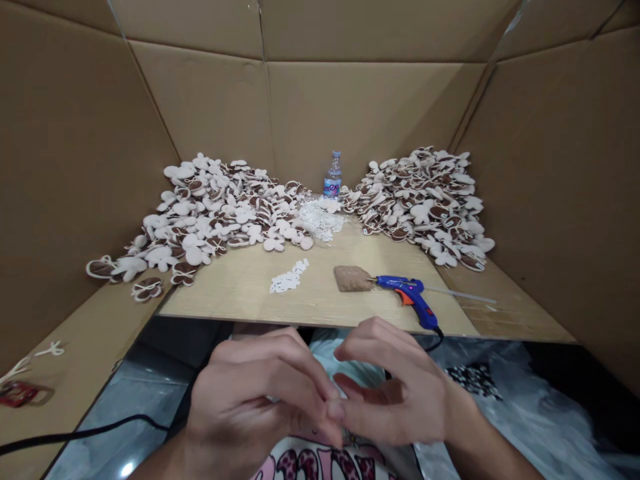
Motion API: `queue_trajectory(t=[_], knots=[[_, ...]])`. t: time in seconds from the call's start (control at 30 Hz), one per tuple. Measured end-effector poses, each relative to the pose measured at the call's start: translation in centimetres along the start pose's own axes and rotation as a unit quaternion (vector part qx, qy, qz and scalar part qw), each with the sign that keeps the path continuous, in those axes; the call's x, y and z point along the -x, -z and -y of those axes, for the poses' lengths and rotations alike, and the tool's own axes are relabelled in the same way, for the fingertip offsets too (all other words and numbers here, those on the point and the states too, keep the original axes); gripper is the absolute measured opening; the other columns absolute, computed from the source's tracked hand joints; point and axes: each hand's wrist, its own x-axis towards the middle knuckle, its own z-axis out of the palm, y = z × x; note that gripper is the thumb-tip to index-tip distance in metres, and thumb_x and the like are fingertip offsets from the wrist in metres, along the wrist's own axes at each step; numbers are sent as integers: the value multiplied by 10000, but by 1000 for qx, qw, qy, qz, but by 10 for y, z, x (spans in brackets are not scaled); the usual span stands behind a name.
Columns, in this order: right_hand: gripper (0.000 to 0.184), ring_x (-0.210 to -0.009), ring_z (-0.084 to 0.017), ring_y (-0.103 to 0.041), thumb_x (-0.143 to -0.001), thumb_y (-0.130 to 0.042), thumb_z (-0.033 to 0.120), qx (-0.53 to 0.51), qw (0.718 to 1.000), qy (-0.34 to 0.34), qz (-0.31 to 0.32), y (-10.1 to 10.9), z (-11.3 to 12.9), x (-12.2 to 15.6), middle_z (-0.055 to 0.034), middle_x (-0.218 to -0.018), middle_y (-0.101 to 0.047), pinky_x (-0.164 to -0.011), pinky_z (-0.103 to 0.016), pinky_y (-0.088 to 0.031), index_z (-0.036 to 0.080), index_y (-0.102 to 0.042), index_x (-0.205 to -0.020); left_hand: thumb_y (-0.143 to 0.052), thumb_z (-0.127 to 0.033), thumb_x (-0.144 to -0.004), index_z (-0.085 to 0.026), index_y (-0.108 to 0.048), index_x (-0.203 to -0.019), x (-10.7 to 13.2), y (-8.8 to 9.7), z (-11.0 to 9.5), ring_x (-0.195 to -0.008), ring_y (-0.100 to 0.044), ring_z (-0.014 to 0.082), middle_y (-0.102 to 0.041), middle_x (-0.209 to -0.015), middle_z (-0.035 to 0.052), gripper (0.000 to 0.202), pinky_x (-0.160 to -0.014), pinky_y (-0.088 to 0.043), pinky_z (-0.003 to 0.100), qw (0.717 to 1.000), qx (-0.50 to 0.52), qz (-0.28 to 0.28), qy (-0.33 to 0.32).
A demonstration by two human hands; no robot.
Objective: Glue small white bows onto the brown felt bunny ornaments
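Note:
Close in front of my body, below the board's front edge, my left hand [260, 393] and my right hand [393, 390] meet at the fingertips. The left fingers are curled in a pinch, and my right thumb presses against them. Whatever sits between the fingertips is hidden or too small to name. Beyond the hands, on the wooden board [240, 293], lies a blue glue gun [413, 293] with an orange trigger. Its nozzle touches a brown block [353, 279]. Left of that is a small heap of white tags [290, 277].
Piles of white and brown felt pieces with bows stand at left [210, 213] and right [425, 200]. Between them are more white tags [323, 220] and a plastic bottle [333, 177]. Cardboard walls [350, 113] surround the board. A black cable [100, 433] crosses lower left.

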Motion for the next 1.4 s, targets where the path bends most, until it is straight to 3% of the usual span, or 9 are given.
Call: queue_trajectory(t=[0.23, 0.37, 0.53, 0.7, 0.8, 0.93, 1.07, 1.2, 1.4], knots=[[136, -554, -126, -558, -853, -628, 291, 1, 1000, -9, -6, 1, 4, -6, 13, -673, -610, -476, -273, -454, 216, -586, -958, -723, -118, -803, -218, -731, -826, -4, -4, -4, -610, -680, 144, -761, -688, 21, 103, -590, -545, 267, 999, 21, -24, 16], [164, -561, -132, -546, -832, -652, 251, 0, 1000, -2, -7, 3, 3, -4, 0, -713, -621, -468, -285, -436, 227, -606, -988, -824, -149, -687, -241, -750, -869, -2, -5, -2, -593, -689, 155, -766, -678, 9, 217, -577, -564, 263, 996, 48, -48, 50], [259, -612, -138, -567, -787, -658, 139, 19, 1000, -8, 5, 5, 0, -1, 6, -747, -635, -509, -286, -442, 259, -613, -1012, -856, -83, -614, -236, -772, -764, 0, -3, -2, -548, -695, 147, -769, -655, 5, 230, -522, -573, 206, 982, 73, -69, 160], [165, -558, -120, -554, -797, -671, 200, 52, 999, 10, -4, 4, -3, -4, 7, -675, -629, -496, -267, -432, 195, -579, -934, -849, -109, -616, -188, -755, -684, -4, 1, -1, -514, -702, 156, -760, -611, 27, 140, -492, -570, 188, 952, 105, -83, 274], [173, -547, -114, -552, -790, -675, 214, 55, 998, 9, -6, 3, -7, -4, 16, -645, -615, -502, -258, -427, 185, -571, -925, -853, -101, -595, -173, -756, -677, -7, 4, 2, -512, -671, 129, -746, -604, 18, 146, -475, -529, 166, 936, 106, -60, 330], [196, -543, -113, -547, -777, -686, 244, 34, 999, 17, 7, 2, -11, -1, 24, -631, -596, -504, -251, -425, 184, -570, -924, -823, -132, -664, -167, -751, -716, -9, 8, 5, -527, -636, 83, -721, -613, -2, 96, -507, -488, 142, 901, 181, -2, 395], [207, -547, -115, -533, -778, -698, 282, 30, 999, 18, 12, 1, -13, -1, 22, -628, -595, -503, -250, -422, 180, -582, -915, -794, -158, -721, -156, -747, -766, -9, 10, 5, -610, -634, 72, -718, -705, 11, 66, -558, -487, 135, 897, 205, 18, 392], [203, -562, -108, -554, -810, -700, 315, 12, 1000, 6, 9, 2, -13, -3, 24, -642, -616, -520, -240, -431, 182, -584, -911, -808, -106, -690, -155, -722, -743, -7, 11, 4, -549, -616, 53, -695, -634, -18, 112, -516, -471, 108, 898, 230, -16, 376], [297, -541, -100, -548, -824, -692, 429, -15, 999, -12, 44, 4, -12, -4, 33, -620, -614, -545, -233, -454, 170, -599, -934, -829, -40, -626, -154, -705, -682, -7, 8, 7, -561, -688, 99, -738, -637, 0, 177, -534, -537, 140, 902, 265, -45, 338]])
